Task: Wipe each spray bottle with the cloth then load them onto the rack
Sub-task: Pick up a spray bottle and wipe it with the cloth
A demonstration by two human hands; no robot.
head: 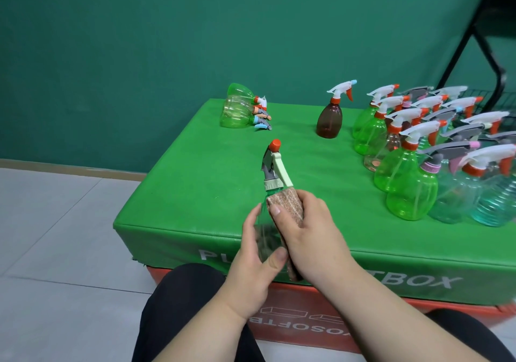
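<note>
Green-necked clear spray bottle, held above the near edge of the padded box. Long axis: base at 6 o'clock, red nozzle at 12. Left hand curls round the body. Right hand clasps the brown cloth against its shoulder. Black rack lies toward 2 o'clock, nearer the right hand.

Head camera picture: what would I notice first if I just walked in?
Probably the two hands in the middle: the left hand grips a spray bottle while the right hand presses a brown cloth against it. Next, the crowd of upright bottles on the right of the green box.
</note>
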